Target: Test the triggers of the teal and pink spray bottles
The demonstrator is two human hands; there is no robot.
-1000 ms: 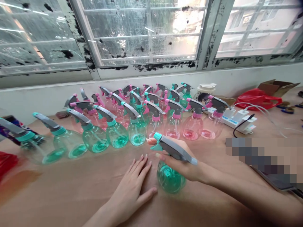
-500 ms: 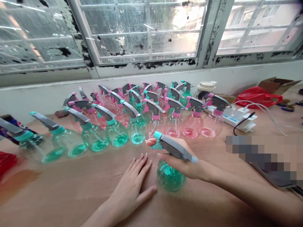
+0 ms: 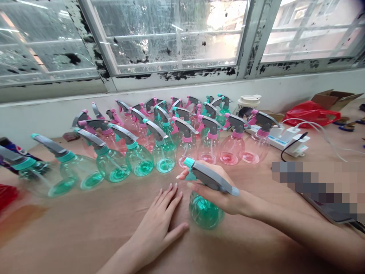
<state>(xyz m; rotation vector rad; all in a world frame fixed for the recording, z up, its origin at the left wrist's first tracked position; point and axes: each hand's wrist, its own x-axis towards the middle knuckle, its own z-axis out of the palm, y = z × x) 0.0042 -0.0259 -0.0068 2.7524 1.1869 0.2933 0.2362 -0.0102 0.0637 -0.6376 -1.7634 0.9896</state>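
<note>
My right hand (image 3: 216,182) is wrapped round the neck of a green spray bottle (image 3: 205,213) with a grey and teal trigger head, its nozzle pointing left. The bottle is at the middle of the wooden table (image 3: 85,236). Flat on the table to its left lies my left hand (image 3: 161,219), fingers spread and holding nothing. Just beyond both hands runs a front row of spray bottles, with green ones such as this green bottle (image 3: 139,161) on the left and pink ones such as this pink bottle (image 3: 232,150) on the right. Several more pink and green bottles stand behind.
At the back right are a lidded cup (image 3: 248,104), a white power strip (image 3: 289,144) with cables, a red plastic bag (image 3: 312,114) and an open cardboard box (image 3: 332,101). A dark device (image 3: 327,211), partly pixelated, lies at right. Windows rise behind the table.
The view has shifted very slightly. Both hands keep almost the same pose, the right still gripping the green spray bottle and the left still flat on the table.
</note>
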